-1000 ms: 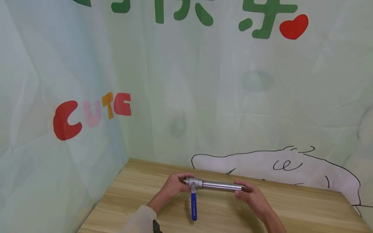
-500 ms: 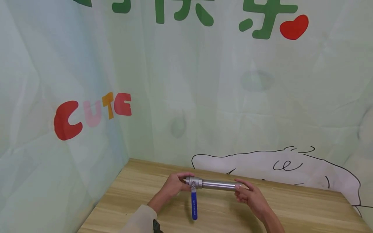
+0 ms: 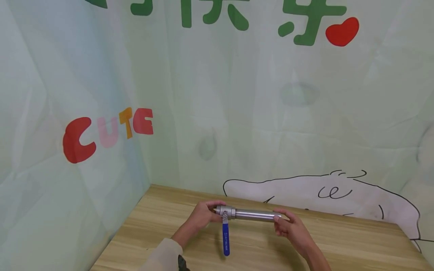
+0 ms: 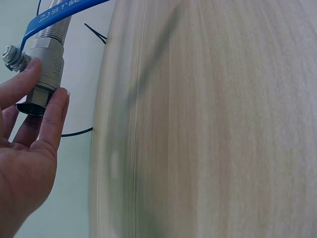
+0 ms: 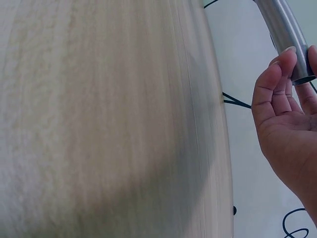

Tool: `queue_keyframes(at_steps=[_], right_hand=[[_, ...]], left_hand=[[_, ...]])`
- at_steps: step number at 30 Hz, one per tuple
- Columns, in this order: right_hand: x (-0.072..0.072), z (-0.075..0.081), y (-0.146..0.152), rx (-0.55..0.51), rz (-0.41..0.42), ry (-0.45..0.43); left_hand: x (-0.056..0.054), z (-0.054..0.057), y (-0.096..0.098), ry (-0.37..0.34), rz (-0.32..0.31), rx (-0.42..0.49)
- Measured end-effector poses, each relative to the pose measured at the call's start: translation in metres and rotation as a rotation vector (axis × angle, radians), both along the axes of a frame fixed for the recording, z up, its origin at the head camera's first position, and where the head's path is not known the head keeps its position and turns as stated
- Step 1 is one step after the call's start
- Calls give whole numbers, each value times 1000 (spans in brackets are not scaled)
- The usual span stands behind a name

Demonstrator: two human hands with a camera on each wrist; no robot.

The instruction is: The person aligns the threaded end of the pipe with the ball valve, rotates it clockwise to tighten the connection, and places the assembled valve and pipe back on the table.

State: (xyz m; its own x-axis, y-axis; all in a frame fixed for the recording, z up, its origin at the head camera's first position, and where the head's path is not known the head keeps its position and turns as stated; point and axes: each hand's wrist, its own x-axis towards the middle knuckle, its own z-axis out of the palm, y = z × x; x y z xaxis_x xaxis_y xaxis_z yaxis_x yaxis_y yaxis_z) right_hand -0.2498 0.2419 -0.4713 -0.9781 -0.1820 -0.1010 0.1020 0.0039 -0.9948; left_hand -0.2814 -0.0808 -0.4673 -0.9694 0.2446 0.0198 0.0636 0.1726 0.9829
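A steel ball valve with a long blue lever handle joins a shiny metal pipe, held level over the table. My left hand grips the valve body at its open end, thumb on one side and fingers on the other. In the left wrist view threads show where the pipe enters the valve. My right hand pinches the pipe's free end between thumb and fingers. The open mouth of that pipe shows in the right wrist view. The lever hangs toward me.
Beneath the hands lies a wood-grain table, its back edge against a pale printed curtain. Another curtain side with coloured letters stands along the left edge. Shadows of the hands and lever fall on the tabletop.
My right hand's fingers have shifted round the pipe's end, the thumb moving up onto its near side. My left hand and the valve stay almost where they were.
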Motion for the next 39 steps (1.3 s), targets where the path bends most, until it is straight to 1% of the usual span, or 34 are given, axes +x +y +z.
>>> queue_keyframes(at_steps=[4, 11, 19, 28, 34, 39], right_hand=[[-1, 0, 0, 23, -7, -15], [-1, 0, -1, 38, -19, -23], [-1, -1, 5, 15, 53, -4], [1, 1, 4, 16, 69, 11], [2, 1, 3, 29, 55, -12], [1, 1, 4, 30, 52, -20]], left_hand=[[-1, 0, 0, -8, -3, -2], [-1, 0, 1, 1, 1, -10], [-2, 0, 0, -3, -6, 9], [-2, 1, 0, 6, -10, 7], [-1, 2, 1, 10, -17, 0], [0, 3, 1, 4, -9, -10]])
